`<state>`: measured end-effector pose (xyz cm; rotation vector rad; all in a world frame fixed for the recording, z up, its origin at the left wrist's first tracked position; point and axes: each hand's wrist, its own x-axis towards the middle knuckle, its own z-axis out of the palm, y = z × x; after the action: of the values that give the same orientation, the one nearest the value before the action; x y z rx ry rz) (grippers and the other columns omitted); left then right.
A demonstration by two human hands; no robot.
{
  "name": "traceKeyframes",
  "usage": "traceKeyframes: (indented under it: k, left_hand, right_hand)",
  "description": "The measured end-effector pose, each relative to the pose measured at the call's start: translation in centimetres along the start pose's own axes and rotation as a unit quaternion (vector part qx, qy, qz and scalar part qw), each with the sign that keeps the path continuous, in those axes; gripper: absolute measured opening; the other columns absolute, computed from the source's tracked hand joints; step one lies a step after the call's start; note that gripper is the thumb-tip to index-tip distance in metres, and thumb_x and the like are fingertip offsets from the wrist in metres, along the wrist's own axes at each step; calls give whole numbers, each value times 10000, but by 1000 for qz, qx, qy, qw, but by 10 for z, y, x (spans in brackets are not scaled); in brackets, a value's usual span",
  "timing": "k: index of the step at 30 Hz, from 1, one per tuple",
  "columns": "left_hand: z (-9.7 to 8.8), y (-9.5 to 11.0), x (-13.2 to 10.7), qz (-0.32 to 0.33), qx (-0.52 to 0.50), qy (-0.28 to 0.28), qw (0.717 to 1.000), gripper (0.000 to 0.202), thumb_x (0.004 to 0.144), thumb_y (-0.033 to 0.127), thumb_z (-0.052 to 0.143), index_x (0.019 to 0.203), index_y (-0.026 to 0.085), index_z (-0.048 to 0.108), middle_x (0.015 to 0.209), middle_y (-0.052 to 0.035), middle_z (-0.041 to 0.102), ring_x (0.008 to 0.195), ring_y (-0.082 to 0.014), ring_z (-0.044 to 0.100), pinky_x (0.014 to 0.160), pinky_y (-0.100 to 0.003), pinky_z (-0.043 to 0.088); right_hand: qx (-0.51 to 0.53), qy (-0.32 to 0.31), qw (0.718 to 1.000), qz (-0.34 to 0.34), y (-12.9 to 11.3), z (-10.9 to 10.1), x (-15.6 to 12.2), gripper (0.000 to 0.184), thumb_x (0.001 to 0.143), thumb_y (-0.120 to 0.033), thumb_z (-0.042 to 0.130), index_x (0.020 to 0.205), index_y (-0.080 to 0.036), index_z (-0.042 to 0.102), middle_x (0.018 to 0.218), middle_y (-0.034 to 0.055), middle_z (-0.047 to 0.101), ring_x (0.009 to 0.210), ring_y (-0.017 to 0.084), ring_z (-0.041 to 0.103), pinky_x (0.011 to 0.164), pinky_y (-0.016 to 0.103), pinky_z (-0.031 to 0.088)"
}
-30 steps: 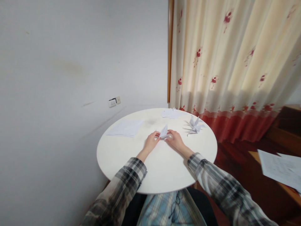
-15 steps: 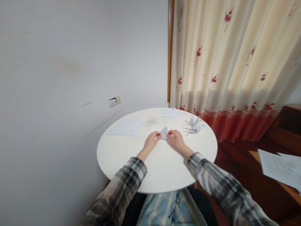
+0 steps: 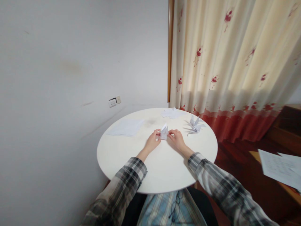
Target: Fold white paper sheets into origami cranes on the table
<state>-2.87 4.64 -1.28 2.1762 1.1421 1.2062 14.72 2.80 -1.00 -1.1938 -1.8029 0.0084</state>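
A small folded piece of white paper (image 3: 164, 132), pointed at the top, stands over the middle of the round white table (image 3: 162, 172). My left hand (image 3: 153, 140) pinches its left edge between thumb and fingers. On the other side, the fingertips of my right hand (image 3: 176, 138) are closed on its right edge. The folds between the fingertips are too small to make out. Right of my right hand lie several folded paper cranes (image 3: 194, 125) in a cluster.
A stack of white paper sheets (image 3: 125, 127) lies at the table's left. More paper pieces (image 3: 169, 113) are at the far edge. Beyond stand a wall with a socket (image 3: 112, 103) and a floral curtain (image 3: 218, 62). Written sheets (image 3: 277, 164) rest on furniture at the right.
The folded paper's point has risen slightly and its flap looks more opened out. My left fingers have shifted a little along its left edge; my right hand has barely moved.
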Motion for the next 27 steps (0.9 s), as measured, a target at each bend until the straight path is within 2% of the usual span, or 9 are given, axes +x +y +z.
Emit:
traceKeyframes:
  k: [2,5,9,16,20,27]
  left_hand:
    - [-2,6,-1,-1,-22,6,1000,458,689,120,514,1134,187,426,979,-57,621,883,-149,584,768,-285,460]
    - [-4,12,-2,-15,-57,6,998,278,732,154,468,1008,183,498,925,-41,623,854,-140,584,744,-270,461]
    - [-5,12,0,-15,-48,10,999,138,770,224,462,861,175,553,841,-22,618,782,-135,575,712,-261,458]
    - [-4,4,2,-7,2,14,1000,110,776,234,493,789,172,582,809,-32,605,785,-151,555,721,-270,449]
    - [-6,4,2,10,28,11,999,102,779,243,512,801,178,586,870,-45,594,869,-165,540,774,-290,442]
    - [-4,-2,2,37,50,42,997,75,759,211,548,804,181,600,1012,-64,561,988,-175,503,886,-333,401]
  right_hand:
    - [-4,-5,1000,5,0,0,0,50,747,-194,595,791,-183,617,768,27,660,773,181,542,728,283,381]
    - [-12,-9,1000,12,-2,-1,0,54,742,-193,598,790,-192,623,773,28,661,779,184,543,736,289,382]
    - [-12,-14,1000,14,-6,-3,0,61,752,-199,586,786,-202,636,779,28,666,793,188,550,751,296,388]
    - [24,-6,1000,11,-8,-4,1,177,831,-234,485,805,-212,659,821,27,681,812,177,566,779,304,394]
    - [22,3,1000,3,-7,-4,1,131,804,-256,538,807,-199,657,818,37,679,804,179,563,771,305,392]
    - [-11,-16,1000,3,-6,-2,0,64,753,-242,607,770,-196,649,800,37,674,815,190,556,772,307,384]
